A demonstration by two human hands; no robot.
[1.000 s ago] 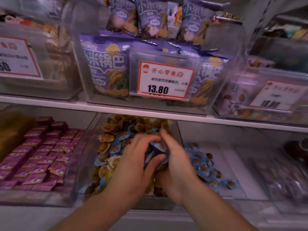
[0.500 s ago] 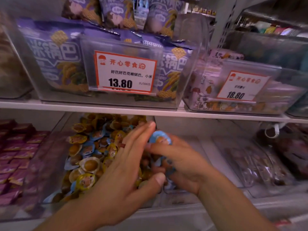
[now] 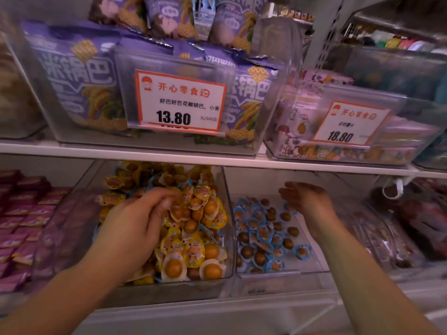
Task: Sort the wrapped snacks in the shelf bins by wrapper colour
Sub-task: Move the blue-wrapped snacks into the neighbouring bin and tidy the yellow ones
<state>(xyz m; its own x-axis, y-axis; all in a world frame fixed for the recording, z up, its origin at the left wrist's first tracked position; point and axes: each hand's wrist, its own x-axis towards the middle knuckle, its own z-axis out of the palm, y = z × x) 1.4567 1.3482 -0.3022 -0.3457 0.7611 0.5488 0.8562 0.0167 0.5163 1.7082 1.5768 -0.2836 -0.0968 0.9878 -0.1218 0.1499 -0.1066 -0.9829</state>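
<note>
A clear bin (image 3: 229, 240) on the lower shelf holds mostly yellow-wrapped snacks (image 3: 193, 252), with a few blue wrappers (image 3: 150, 183) among them. Right of it, a second clear bin (image 3: 285, 274) holds blue-wrapped snacks (image 3: 262, 234). My left hand (image 3: 135, 226) is inside the yellow bin, its bent fingers resting on the pile; motion blur hides whether they pinch a snack. Palm down with fingers apart, my right hand (image 3: 308, 201) hovers over the back of the blue bin, holding nothing.
A bin of pink packets (image 3: 24, 213) stands at the left and a bin of dark packets (image 3: 387, 238) at the right. The upper shelf edge (image 3: 217, 160) runs just above the hands, carrying a bin of purple bags (image 3: 79, 76) and price cards (image 3: 180, 102).
My hands were together over the yellow bin holding blue-wrapped snacks. They have separated: the right hand moved right over the blue bin and is now empty, while the left stayed on the yellow pile.
</note>
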